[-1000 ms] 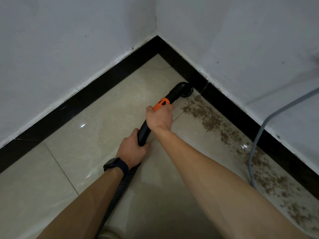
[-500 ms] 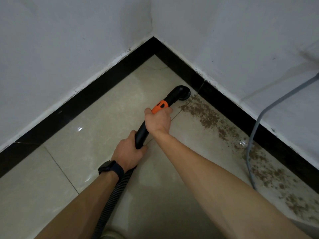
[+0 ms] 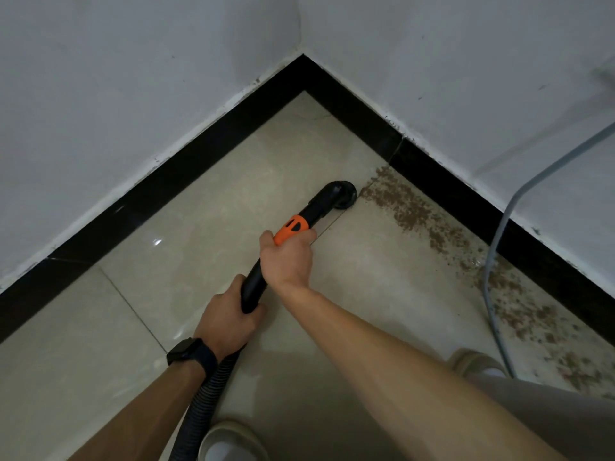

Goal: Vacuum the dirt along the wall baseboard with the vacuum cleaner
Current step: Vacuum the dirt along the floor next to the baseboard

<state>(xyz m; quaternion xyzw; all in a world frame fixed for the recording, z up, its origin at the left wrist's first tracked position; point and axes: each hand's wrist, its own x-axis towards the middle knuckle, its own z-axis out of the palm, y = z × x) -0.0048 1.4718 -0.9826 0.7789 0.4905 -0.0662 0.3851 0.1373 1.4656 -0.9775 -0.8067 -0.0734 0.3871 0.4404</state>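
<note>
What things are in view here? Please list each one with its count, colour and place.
vacuum tube: one, black with orange collar, nozzle beside the dirt's corner end
hose: one, black, bottom centre
dirt: one strip, brown, along right baseboard
baseboard: two runs, black, meeting in corner
walls: two, white, above baseboard
floor: one, beige tiles, throughout
cable: one, grey, down right wall onto floor
slippers: two, beige, bottom edge
watch: one, black, left wrist
left-hand grip: one, around tube's lower end
right-hand grip: one, at orange collar
</note>
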